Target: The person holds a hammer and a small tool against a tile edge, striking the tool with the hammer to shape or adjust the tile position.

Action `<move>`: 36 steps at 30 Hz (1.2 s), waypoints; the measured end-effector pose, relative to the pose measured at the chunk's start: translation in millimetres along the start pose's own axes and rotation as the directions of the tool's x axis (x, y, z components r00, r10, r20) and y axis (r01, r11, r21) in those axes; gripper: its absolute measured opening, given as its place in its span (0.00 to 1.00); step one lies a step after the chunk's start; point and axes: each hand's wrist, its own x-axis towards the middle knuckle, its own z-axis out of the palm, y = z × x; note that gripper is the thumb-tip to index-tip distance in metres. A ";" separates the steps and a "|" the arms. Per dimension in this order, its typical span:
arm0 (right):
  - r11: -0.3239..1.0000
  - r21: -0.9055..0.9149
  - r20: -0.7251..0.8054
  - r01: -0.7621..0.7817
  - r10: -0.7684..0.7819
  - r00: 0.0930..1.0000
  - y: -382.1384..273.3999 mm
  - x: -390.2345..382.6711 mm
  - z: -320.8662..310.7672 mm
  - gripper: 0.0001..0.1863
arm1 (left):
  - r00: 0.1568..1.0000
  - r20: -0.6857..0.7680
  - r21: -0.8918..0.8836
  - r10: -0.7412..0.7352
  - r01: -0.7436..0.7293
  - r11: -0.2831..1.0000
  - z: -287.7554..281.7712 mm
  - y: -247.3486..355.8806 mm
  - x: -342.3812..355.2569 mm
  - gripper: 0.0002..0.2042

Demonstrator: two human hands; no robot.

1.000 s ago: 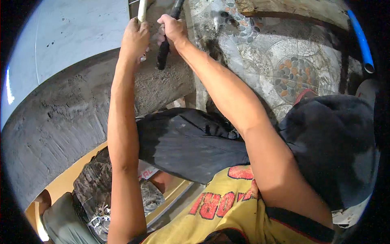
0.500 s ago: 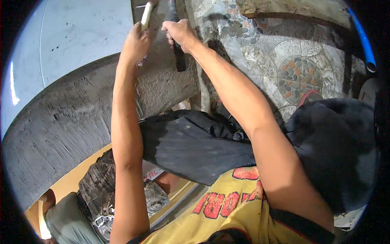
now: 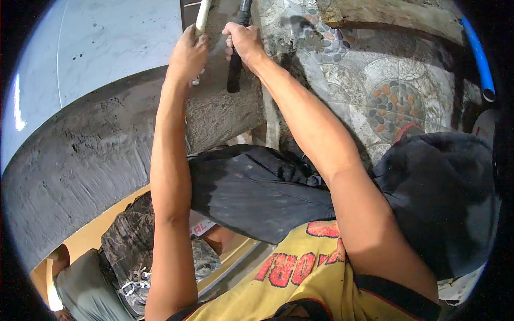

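Observation:
At the top of the view, my left hand (image 3: 187, 56) is closed round a pale, cream-coloured stick (image 3: 202, 17). Its upper end runs past the frame, and a small whitish end shows below my fist. Just to the right, my right hand (image 3: 246, 43) grips the black handle of a long tool (image 3: 234, 75), whose upper part is cut off by the top edge. I cannot tell what kind of tool it is. Both hands hang over a rough grey cement surface (image 3: 225, 115).
A smooth pale blue-grey panel (image 3: 118, 48) lies left, bordered by a curved cement band (image 3: 80, 160). Right are a pebble-patterned floor (image 3: 396, 107), a wooden beam (image 3: 391, 18) and a blue pipe (image 3: 478, 59). Another person's camouflage clothing (image 3: 128, 230) shows at lower left.
Both hands and the things they hold sit slightly further right in the view. The pale stick has risen, so its upper end is now cut off. Both grips remain closed.

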 end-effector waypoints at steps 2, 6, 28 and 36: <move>1.000 0.023 0.013 -0.006 0.005 1.000 3.1 1.7 2.6 0.09 | 1.000 0.009 0.002 0.013 -0.013 1.000 -1.1 -8.1 1.6 0.21; 1.000 0.026 -0.017 -0.010 0.010 1.000 6.2 -0.5 4.1 0.10 | 0.998 -0.066 0.015 0.014 -0.013 1.000 1.0 -13.4 1.6 0.19; 0.999 -0.053 -0.058 0.013 -0.016 0.998 16.5 4.6 -7.6 0.11 | 0.999 -0.032 0.069 -0.013 0.015 0.997 0.6 -7.8 -10.2 0.20; 0.999 0.014 -0.045 -0.044 0.045 0.998 32.5 4.7 2.7 0.09 | 0.999 -0.053 0.098 0.011 -0.006 0.995 2.6 -4.2 -7.1 0.19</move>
